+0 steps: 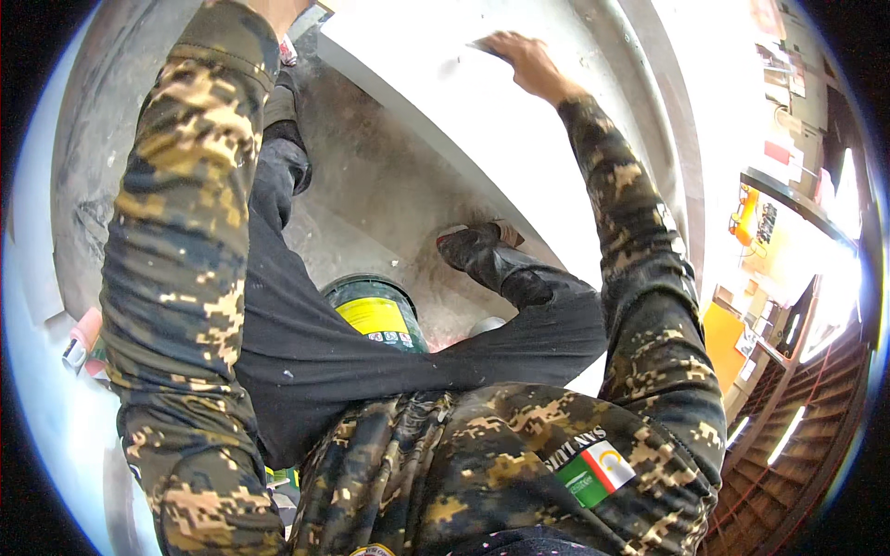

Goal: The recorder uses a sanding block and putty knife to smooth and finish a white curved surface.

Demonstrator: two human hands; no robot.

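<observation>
My right hand [530,67] reaches out over a large white panel [445,111], palm down. A thin, dark, flat piece [489,50] shows under its fingertips against the white surface; its kind is too blurred to tell. Only the wrist and heel of my left hand [276,13] come into view at the top edge, close to the panel's far left corner. The fingers of that hand lie outside the picture. Both forearms are in camouflage sleeves.
A dark green bucket [408,306] with a yellow label stands between my legs on the dusty grey floor [371,176]. At the far left edge are pinkish and white objects [83,338]. Orange panels and shelving [728,347] fill the right background.
</observation>
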